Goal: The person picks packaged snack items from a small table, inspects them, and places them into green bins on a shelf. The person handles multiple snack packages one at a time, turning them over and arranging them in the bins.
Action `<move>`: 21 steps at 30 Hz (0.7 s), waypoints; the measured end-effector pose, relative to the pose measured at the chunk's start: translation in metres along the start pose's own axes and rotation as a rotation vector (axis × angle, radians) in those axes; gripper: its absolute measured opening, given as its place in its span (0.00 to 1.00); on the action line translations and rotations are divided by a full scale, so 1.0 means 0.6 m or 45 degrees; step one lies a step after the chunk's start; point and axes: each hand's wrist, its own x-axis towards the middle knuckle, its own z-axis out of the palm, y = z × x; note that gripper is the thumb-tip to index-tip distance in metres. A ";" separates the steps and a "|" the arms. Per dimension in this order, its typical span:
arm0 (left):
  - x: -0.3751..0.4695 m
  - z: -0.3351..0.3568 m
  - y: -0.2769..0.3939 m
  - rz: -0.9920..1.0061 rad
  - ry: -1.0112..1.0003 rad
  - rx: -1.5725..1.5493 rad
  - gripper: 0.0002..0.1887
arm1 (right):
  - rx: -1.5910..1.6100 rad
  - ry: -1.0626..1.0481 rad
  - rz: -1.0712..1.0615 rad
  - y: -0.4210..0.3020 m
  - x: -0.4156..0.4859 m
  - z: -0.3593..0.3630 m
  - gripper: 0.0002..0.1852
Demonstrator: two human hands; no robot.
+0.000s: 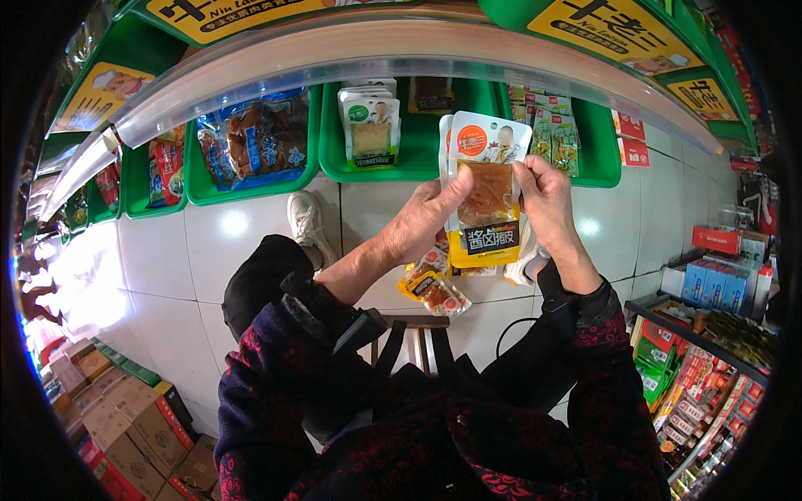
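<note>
Between my two hands is a small stack of flat vacuum-sealed food pouches [492, 188], white at the top and yellow at the bottom, with brown meat showing through a clear window. My left hand [426, 216] grips the stack's left edge, thumb on the front. At the right edge, my right hand [546, 194] pinches the front pouch near its upper side. More yellow and white pouches [433, 293] lie loose on the tiled floor below, partly hidden by the stack. Just beyond my hands, a green plastic tray [369, 172] holds upright white-and-green pouches [371, 134] and a dark brown packet [430, 94].
Left of that tray, another green tray [250, 195] holds blue bagged meat [257, 141]. Green packets [551, 138] fill part of the right tray. A shelf edge [401, 47] overhangs the trays. Cardboard boxes [125, 419] stand behind left; a stocked shelf rack [695, 341] stands right.
</note>
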 end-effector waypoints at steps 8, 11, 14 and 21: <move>-0.005 -0.012 0.009 -0.220 -0.143 0.102 0.23 | 0.060 0.020 0.010 0.000 -0.004 0.014 0.08; -0.005 -0.014 0.001 -0.248 -0.101 -0.030 0.21 | 0.082 -0.122 0.110 -0.005 -0.001 0.006 0.09; -0.006 -0.014 -0.007 -0.320 -0.047 -0.028 0.22 | 0.213 -0.406 0.297 -0.005 0.001 0.001 0.12; -0.012 -0.027 -0.016 -0.296 0.120 0.085 0.26 | 0.241 -0.394 0.403 0.006 0.029 -0.001 0.07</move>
